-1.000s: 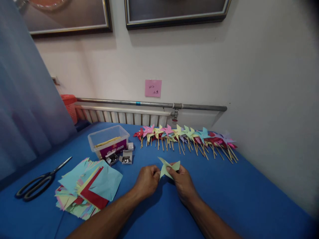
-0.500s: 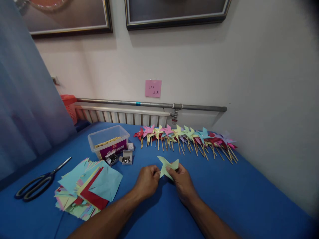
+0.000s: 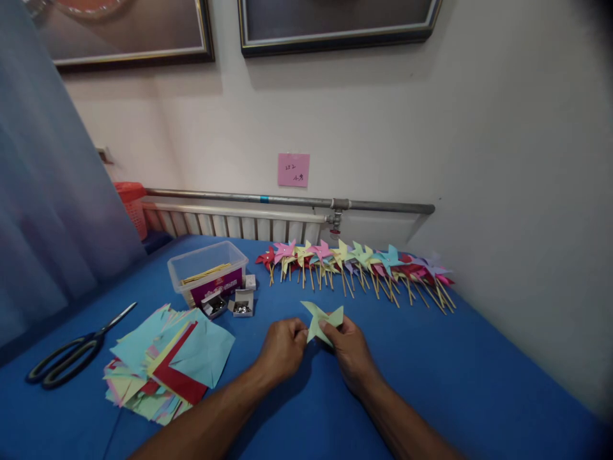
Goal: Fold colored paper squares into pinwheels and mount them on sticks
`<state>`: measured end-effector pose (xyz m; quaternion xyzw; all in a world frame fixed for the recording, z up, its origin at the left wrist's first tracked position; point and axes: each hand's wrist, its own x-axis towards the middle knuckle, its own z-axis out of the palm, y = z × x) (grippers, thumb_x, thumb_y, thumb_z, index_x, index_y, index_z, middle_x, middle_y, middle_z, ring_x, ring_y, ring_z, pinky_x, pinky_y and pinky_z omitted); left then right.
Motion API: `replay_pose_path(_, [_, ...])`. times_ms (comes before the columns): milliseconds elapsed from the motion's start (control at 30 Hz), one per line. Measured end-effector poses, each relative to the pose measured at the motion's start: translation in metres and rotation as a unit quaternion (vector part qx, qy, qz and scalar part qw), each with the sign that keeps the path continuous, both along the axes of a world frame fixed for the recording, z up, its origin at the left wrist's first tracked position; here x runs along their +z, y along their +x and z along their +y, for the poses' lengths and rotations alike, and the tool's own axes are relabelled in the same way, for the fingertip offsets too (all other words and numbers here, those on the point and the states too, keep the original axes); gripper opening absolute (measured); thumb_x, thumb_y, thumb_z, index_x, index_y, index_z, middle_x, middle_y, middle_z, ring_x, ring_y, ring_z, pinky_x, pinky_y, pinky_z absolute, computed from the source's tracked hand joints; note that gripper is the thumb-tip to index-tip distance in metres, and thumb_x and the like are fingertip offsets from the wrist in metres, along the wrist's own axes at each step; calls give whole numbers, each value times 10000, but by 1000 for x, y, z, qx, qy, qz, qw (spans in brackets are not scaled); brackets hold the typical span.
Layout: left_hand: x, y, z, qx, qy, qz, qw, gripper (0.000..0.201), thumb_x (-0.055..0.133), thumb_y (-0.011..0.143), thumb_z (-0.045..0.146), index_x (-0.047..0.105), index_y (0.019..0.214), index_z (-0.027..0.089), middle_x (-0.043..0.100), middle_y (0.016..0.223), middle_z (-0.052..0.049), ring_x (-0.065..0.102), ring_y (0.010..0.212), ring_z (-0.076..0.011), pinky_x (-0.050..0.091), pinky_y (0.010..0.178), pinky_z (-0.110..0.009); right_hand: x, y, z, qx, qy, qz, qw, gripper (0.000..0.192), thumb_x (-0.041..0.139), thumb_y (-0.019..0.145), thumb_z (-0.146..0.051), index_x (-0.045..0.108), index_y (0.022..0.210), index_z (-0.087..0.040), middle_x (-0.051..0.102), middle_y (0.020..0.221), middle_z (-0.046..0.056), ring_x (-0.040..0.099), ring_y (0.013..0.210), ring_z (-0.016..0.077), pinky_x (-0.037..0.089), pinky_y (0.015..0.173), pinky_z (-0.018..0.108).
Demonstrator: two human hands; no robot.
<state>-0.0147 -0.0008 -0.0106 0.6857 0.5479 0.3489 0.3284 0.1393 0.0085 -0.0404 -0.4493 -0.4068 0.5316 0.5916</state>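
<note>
A pale green paper pinwheel (image 3: 317, 326) is held above the blue table between my two hands. With the thumb pressed on its face near the centre, my right hand (image 3: 353, 350) grips it from the right, the other fingers behind the paper. My left hand (image 3: 283, 345) is closed, thumb and forefinger pinched at the pinwheel's left lower tip. No stick shows on this pinwheel. Farther back lies a row of finished-looking pinwheels on sticks (image 3: 342, 255) in several colours. Left of my hands is a loose pile of coloured paper sheets (image 3: 204, 345), light blue and red uppermost.
Scissors (image 3: 79, 351) lie at the far left. A clear plastic box (image 3: 179, 262) holds thin wooden sticks (image 3: 205, 275). Two small open boxes in front of it, one a white pin box (image 3: 243, 303), hold shiny metal pieces. A radiator (image 3: 230, 225) and wall bound the blue table (image 3: 431, 390).
</note>
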Motion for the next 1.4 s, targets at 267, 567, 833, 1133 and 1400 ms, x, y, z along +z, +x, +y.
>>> replay_pose_path(267, [-3,1,1,0,-2,1,1000,224,476,828,248,613,670,168,550,582,22,464,575,-120,292,576,-249,-1,0,1,-5,-1,-16,1000,404,801,668,-464,664,915,-175,709,764,4,641,708,192,476,670,282])
replay_pose_path(567, [-3,1,0,2,1,-20,1000,219,488,816,240,611,647,176,534,553,23,447,547,-121,282,561,-251,1,0,0,-5,-2,-25,1000,420,777,672,-489,640,916,-175,710,782,24,648,727,213,498,680,307])
replay_pose_path(833, [-5,4,6,25,-132,-177,975,135,559,725,278,555,624,188,501,487,42,410,428,-98,273,469,-232,6,2,3,17,-14,5,1000,455,811,639,-504,660,919,-179,735,847,42,677,772,224,529,702,320])
replay_pose_path(1133, [5,-4,15,106,-182,-427,879,242,754,535,285,628,683,142,547,496,38,410,425,-69,273,454,-210,16,-4,-12,19,17,-125,992,388,655,769,-586,585,733,-206,572,543,-28,508,490,134,400,515,256])
replay_pose_path(1400, [-5,6,12,70,-151,-487,857,258,788,558,306,629,682,144,551,577,36,448,515,-73,314,523,-219,17,-27,-35,108,70,-308,943,263,560,850,-420,574,699,-206,527,604,-34,448,568,132,324,538,241])
